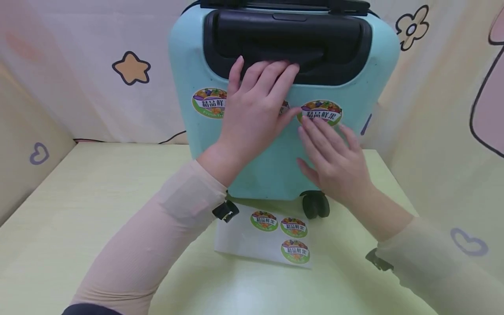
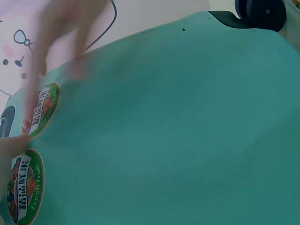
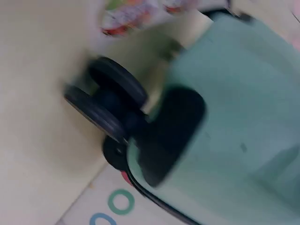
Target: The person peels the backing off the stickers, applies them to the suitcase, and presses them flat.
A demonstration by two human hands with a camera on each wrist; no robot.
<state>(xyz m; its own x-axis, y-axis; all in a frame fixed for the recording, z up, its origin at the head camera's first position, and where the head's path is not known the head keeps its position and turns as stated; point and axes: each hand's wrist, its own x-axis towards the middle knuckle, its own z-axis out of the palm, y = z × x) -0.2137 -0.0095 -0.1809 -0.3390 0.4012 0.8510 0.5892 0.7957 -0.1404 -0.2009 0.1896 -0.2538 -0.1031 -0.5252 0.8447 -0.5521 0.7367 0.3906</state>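
A light blue suitcase stands upright on the table, with oval fruit stickers on its front below a black recessed panel. My left hand lies against the front, fingertips at the panel's lower edge. It partly covers the left sticker and most of a middle sticker. The left thumb reaches the left edge of the right sticker. My right hand touches that sticker's lower part with extended fingertips. In the left wrist view, the right hand's fingers are blurred over one sticker.
A white sheet with several matching stickers lies on the table before the suitcase. Black caster wheels show at the suitcase's lower right, also in the right wrist view. Patterned curtain surrounds the table.
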